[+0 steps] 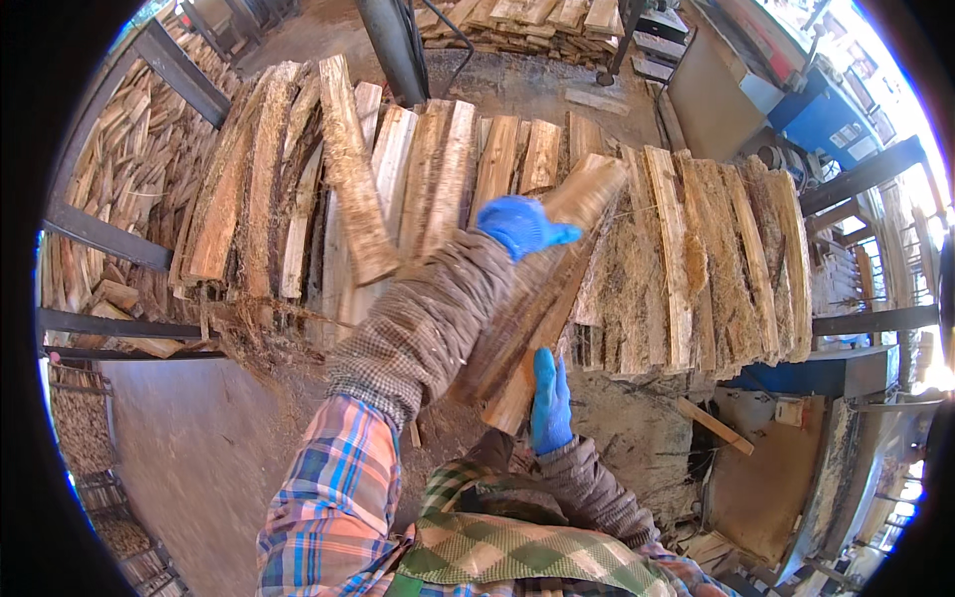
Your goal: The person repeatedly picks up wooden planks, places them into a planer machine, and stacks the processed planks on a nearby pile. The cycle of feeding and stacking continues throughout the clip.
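My left hand, in a blue glove, reaches out over a long rough wood slab with bark-like edges, smeared by motion. Its thumb stretches across the slab; the other fingers are partly hidden. Closer to my body, my right hand, also blue-gloved, has its fingers stretched out beside the slab's near end. It looks to touch the side edge there. The slab lies slantwise over a row of similar wood slabs laid side by side. Another slab rests askew on top of the row at left.
Dark metal bars frame the row on both sides. A heap of wood offcuts fills the left. Behind the row stand a grey post and a stack of boards. Blue machinery is at right; a loose stick lies near right.
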A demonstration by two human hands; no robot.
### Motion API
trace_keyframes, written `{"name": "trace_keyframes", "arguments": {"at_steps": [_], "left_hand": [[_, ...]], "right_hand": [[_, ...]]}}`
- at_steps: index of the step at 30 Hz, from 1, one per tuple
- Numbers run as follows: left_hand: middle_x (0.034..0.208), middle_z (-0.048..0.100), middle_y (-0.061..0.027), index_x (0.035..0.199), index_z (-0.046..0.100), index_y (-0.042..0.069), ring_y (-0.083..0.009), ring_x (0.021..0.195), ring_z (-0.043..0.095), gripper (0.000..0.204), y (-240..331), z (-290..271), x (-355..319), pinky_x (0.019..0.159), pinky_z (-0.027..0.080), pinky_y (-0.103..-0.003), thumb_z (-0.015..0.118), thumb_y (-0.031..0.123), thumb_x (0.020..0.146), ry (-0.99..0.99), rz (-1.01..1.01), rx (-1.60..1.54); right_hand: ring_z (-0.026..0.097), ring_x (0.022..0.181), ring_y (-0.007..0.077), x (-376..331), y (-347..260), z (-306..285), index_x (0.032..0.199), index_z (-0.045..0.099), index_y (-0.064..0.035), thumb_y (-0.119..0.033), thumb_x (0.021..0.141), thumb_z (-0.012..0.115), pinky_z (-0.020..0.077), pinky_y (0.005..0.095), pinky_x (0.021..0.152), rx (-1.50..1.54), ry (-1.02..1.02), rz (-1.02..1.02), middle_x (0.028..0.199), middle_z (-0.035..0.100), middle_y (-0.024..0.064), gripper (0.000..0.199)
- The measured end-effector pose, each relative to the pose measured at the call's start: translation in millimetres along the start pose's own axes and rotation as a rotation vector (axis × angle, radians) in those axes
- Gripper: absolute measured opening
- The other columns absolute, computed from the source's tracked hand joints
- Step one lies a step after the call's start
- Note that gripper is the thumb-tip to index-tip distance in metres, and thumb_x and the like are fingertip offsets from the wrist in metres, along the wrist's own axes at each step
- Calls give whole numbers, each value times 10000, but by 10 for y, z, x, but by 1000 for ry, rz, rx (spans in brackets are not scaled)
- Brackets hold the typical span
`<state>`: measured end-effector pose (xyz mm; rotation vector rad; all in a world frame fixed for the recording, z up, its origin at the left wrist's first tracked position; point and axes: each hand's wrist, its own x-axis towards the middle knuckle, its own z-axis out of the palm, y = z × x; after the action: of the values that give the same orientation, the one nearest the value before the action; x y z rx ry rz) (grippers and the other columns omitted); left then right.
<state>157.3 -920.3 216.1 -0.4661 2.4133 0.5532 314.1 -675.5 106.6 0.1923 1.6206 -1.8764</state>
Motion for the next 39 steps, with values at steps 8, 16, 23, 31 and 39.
{"name": "trace_keyframes", "arguments": {"at_steps": [8, 16, 23, 31, 39], "left_hand": [[1315, 642, -260, 1432, 538, -23, -406, 1248, 613, 699, -516, 965, -957, 1078, 494, -482, 751, 428, 942, 999, 537, -498], [1630, 349, -185, 1608, 274, 19, -368, 1457, 406, 848, -1191, 2764, -2194, 1183, 379, -475, 726, 358, 976, 1319, -426, -985], [1556, 450, -156, 1598, 339, 103, -279, 1386, 501, 746, -1802, 3088, -1726, 1134, 448, -411, 600, 505, 1026, 738, -52, -2130], [1357, 614, -118, 1393, 526, 9, -215, 1164, 652, 532, -268, 2580, -2530, 978, 560, -357, 663, 366, 1022, 122, -138, -1842], [1394, 586, -183, 1543, 384, -17, -270, 1322, 565, 793, -892, 2338, -2255, 1091, 473, -374, 694, 457, 988, 144, -4, -1555]], "right_hand": [[619, 1133, 192, 221, -124, 0, 1421, 497, 5, -329, 986, 725, 508, 354, 974, 208, 7, 77, 1301, 633, 92, 594], [677, 1089, 226, 384, 65, 16, 1370, 515, 89, -88, 999, 674, 571, 341, 953, 30, -28, -56, 1228, 680, 147, 441], [580, 1301, 255, 350, -10, 77, 1475, 472, 62, -244, 1004, 705, 481, 372, 1093, -20, 16, -3, 1433, 591, 151, 609], [565, 1259, 175, 583, -46, -442, 1470, 519, 0, -451, 1057, 581, 447, 343, 1087, 311, -281, 89, 1410, 587, 57, 614], [502, 858, 100, 712, 274, -577, 996, 650, -113, -417, 1021, 666, 452, 318, 837, 371, -162, 153, 930, 533, -66, 305]]}}
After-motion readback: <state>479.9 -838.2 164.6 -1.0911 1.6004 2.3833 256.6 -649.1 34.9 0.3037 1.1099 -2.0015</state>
